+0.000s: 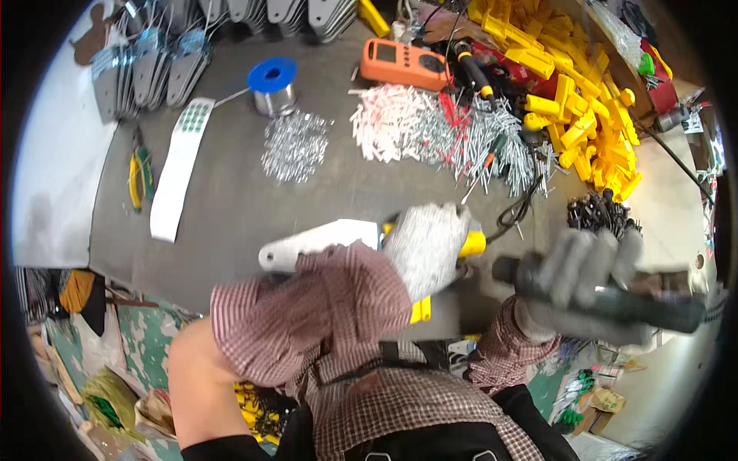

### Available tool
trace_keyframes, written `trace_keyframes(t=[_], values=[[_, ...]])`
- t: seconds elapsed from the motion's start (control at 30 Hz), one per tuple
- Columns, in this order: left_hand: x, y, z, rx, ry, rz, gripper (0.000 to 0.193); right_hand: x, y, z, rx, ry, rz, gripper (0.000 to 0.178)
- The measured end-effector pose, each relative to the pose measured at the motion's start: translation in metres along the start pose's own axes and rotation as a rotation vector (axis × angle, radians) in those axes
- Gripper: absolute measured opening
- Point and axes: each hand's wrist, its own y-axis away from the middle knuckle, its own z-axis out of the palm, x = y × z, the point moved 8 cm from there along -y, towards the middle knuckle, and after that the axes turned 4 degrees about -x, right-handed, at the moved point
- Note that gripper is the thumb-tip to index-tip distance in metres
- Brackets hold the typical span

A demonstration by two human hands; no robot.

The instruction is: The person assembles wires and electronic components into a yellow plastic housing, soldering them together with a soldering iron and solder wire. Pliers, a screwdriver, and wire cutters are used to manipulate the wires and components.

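My left hand [430,244], in a light grey knitted glove, is closed over a yellow plastic handle [473,243] near the table's front edge. A flat silver metal plate [319,243] with a rounded, holed tip sticks out to the left of that hand, partly behind my checked sleeve. The glove hides where plate and handle meet. To the right, my gloved right hand [588,280] is wrapped round a long black cylindrical tool [653,306], held roughly level. Motion blurs this hand and the tool, whose exact kind I cannot make out.
Piles of screws [500,146], pale pink plugs [384,123] and small metal pieces [296,146] lie across the grey table [223,211]. Behind them are a solder spool [274,86] and an orange multimeter [403,63]. Yellow plastic parts [580,115] heap up at right; pliers [140,177] lie left.
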Motion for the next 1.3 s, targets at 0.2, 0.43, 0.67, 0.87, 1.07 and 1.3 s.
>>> trace_keyframes(t=[0.2, 0.43, 0.67, 0.87, 1.07, 1.3], values=[[0.008, -0.001, 0.007, 0.032, -0.075, 0.014, 0.035, 0.073, 0.025, 0.082, -0.502, -0.296, 0.230, 0.076], [-0.009, 0.000, 0.020, -0.009, -0.066, 0.033, 0.027, 0.119, 0.044, 0.094, -0.726, -0.425, 0.437, 0.069], [0.005, 0.000, 0.008, -0.024, -0.017, 0.082, 0.028, 0.088, 0.029, 0.092, -0.380, 0.138, 0.379, 0.059], [0.004, 0.009, 0.007, 0.015, -0.067, 0.032, 0.040, 0.017, -0.001, 0.105, -0.445, 0.192, 0.062, 0.065], [0.009, -0.002, 0.009, 0.002, -0.142, 0.053, 0.029, 0.070, 0.029, 0.069, -0.502, -0.149, 0.396, 0.065], [0.003, 0.003, 0.018, -0.034, -0.127, 0.055, 0.026, 0.101, 0.037, 0.084, -0.866, -0.674, 0.499, 0.050]])
